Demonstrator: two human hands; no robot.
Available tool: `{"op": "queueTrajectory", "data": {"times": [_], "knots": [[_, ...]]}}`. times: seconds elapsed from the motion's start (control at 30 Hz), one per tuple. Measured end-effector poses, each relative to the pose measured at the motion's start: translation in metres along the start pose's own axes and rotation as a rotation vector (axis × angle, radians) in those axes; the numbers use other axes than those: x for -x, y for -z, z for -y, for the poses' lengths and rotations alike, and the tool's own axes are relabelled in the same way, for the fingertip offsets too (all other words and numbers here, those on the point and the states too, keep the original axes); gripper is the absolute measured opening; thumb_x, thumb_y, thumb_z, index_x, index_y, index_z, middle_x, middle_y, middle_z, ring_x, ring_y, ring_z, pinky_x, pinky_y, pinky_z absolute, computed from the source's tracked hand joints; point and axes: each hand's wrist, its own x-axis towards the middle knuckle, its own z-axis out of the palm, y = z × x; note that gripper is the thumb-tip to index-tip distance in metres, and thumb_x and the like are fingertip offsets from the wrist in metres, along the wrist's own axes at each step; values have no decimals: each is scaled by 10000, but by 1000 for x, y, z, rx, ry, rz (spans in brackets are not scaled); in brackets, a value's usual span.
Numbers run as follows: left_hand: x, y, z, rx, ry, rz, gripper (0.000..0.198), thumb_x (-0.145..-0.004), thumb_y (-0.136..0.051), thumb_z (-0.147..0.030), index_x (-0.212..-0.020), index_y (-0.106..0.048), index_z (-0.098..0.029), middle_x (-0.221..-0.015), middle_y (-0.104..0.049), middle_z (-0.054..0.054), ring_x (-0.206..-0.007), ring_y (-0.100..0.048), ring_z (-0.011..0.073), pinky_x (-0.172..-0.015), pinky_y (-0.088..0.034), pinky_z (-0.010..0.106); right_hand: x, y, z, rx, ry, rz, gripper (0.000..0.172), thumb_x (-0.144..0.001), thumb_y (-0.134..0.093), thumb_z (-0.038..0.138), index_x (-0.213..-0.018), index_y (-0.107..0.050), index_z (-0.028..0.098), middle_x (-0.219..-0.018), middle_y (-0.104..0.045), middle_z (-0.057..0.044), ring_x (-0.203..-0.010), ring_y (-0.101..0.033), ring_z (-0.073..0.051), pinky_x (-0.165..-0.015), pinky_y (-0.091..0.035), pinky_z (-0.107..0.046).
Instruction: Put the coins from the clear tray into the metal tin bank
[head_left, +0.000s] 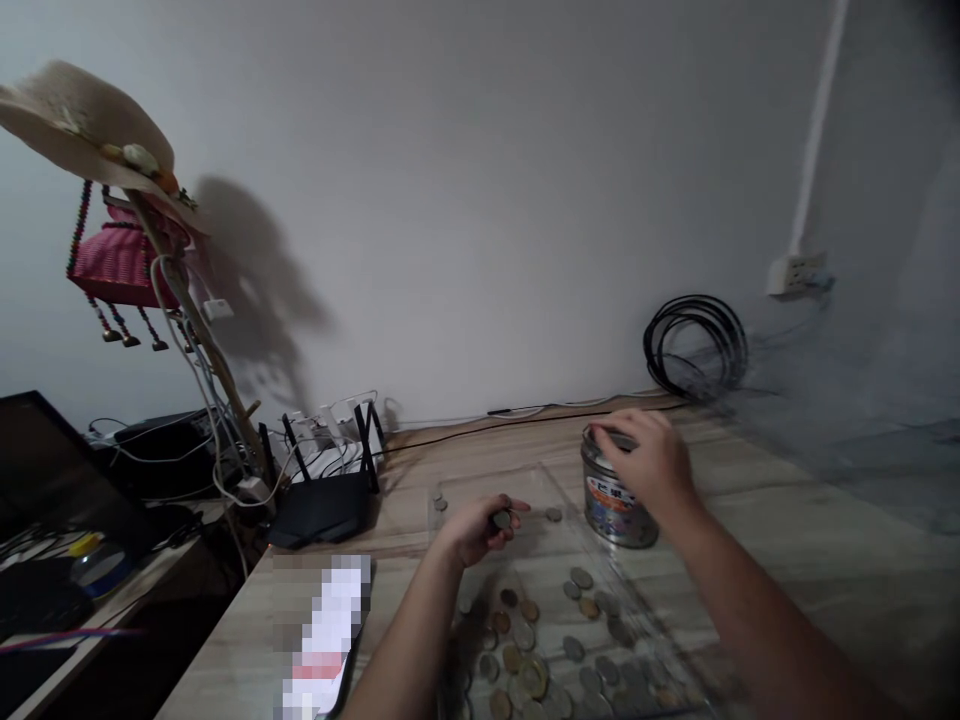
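Observation:
My left hand (480, 528) is palm up above a clear plastic tray (541, 482), fingers curled around coins (501, 519); how many is unclear. My right hand (651, 460) reaches over the mouth of a metal can (616, 510) with a printed label. Its fingers are drawn together at the can's rim, and whatever they pinch is hidden. Many loose coins (523, 635), silver and gold coloured, lie in the near part of the tray. A single coin (553, 514) rests right of my left hand, and a few more sit near the tray's far left corner.
On the left of the wooden table (442, 440) are a phone (330, 630) with a blurred screen and a black router (319, 508). A coiled black cable (697, 345) leans on the wall. A hat (90, 120) and pink bag (124, 260) hang from a stand.

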Motion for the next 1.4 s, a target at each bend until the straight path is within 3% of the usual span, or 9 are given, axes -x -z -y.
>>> {"op": "queueTrajectory", "data": {"times": [0.17,0.27,0.43,0.53,0.63,0.8,1.23,1.3,1.4], "knots": [[1,-2,0,36,8,4,303,-746,-520,-366,-913,-576,-120,-640,-501,-3,-439,-402,41,-396,-108,183,36,-37,50,-276,174,526,233,-791,-477,283,-914,-663,217,-862,-633,-49,-774,-557,-155,-672,-424,-268],[0,-3,1,62,28,12,276,-738,-539,-383,-870,-549,-142,-606,-499,-15,-421,-396,41,-388,-108,172,50,-50,62,-244,204,621,211,-748,-499,207,-881,-663,217,-839,-628,-43,-794,-550,-165,-675,-410,-268],[4,-6,-3,80,81,102,286,-731,-567,-319,-957,-583,-145,-653,-536,-3,-474,-443,45,-410,-217,165,41,-42,55,-255,120,501,145,-745,-504,216,-736,-648,216,-752,-641,-35,-737,-561,-182,-652,-419,-294],[6,-6,-5,63,48,110,252,-698,-554,-182,-935,-608,-114,-681,-544,7,-503,-475,47,-436,-272,173,22,-21,35,-235,57,219,184,-779,-482,282,-781,-656,225,-782,-653,-43,-727,-571,-178,-675,-434,-301],[3,-4,-2,27,9,67,285,-642,-554,-86,-923,-593,-108,-716,-569,15,-514,-506,51,-425,-262,175,4,3,5,37,-87,-3,236,-766,-484,353,-807,-674,220,-789,-646,-70,-731,-568,-198,-631,-411,-306],[-3,0,3,-52,-32,-26,344,-637,-594,-114,-976,-538,-98,-719,-625,39,-520,-563,82,-410,-270,177,-8,19,-36,281,-394,162,246,-686,-548,395,-803,-706,247,-782,-664,-76,-642,-557,-215,-477,-307,-285],[-1,-3,2,-200,-92,-11,355,-593,-673,-442,-661,-541,-120,-585,-588,-3,-383,-434,27,-346,-152,190,-9,9,-48,175,-334,273,181,-664,-562,344,-697,-700,233,-749,-681,-48,-687,-578,-222,-547,-342,-308],[-1,-3,2,-189,-81,-11,343,-613,-655,-433,-702,-548,-119,-591,-586,-8,-384,-433,27,-350,-165,187,-9,11,-40,201,-291,230,207,-688,-556,367,-740,-706,235,-804,-682,-48,-741,-574,-235,-593,-358,-330],[-2,-3,2,-143,-75,-9,313,-619,-650,-391,-736,-550,-118,-606,-589,-10,-398,-452,33,-367,-226,177,-4,10,-15,226,-129,2,242,-751,-516,349,-865,-692,228,-908,-663,-61,-871,-537,-250,-725,-364,-383]]}}
